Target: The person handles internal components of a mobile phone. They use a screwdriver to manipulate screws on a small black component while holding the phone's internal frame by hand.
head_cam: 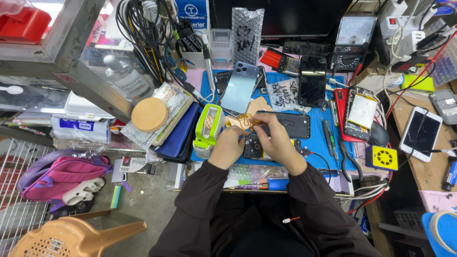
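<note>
Head view, left hand (227,146) and right hand (276,143) pinching closed on a yellow rubber band (246,122), stretching it just above an opened phone (254,148) lying on the blue mat (318,139), green tape dispenser (208,129) sitting beside.

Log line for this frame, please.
left hand: pinching orange rubber bands | right hand: same bands | below: opened phone | surface: blue mat
</note>
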